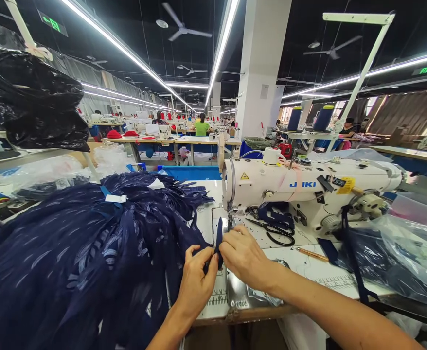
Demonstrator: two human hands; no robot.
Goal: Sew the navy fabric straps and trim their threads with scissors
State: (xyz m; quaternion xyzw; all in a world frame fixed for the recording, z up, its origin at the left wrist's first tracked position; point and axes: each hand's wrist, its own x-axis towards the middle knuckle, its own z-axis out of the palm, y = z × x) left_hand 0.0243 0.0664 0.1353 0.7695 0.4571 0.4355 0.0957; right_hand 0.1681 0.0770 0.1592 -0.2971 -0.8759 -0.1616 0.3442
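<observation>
Just in front of the needle of a white sewing machine (pixel 275 182), both hands pinch a narrow navy fabric strip (pixel 219 234). My left hand (pixel 198 274) grips it from the left, thumb and fingertips pressed together. From the right, my right hand (pixel 244 255) has its fingers closed on the strip close to the presser foot (pixel 230 222). A large heap of navy sheer fabric (pixel 78 253) spreads to the left, and part of it runs up to my left hand. Exactly where the strip joins the heap is hidden by my fingers.
Black scissors (pixel 277 232) lie on the machine bed right of the needle. An orange-brown pencil-like tool (pixel 312 254) rests farther right, near plastic-wrapped navy fabric (pixel 388 257). A black plastic bag (pixel 34 102) hangs at upper left. Thread cones (pixel 323 118) stand behind; people work at distant tables.
</observation>
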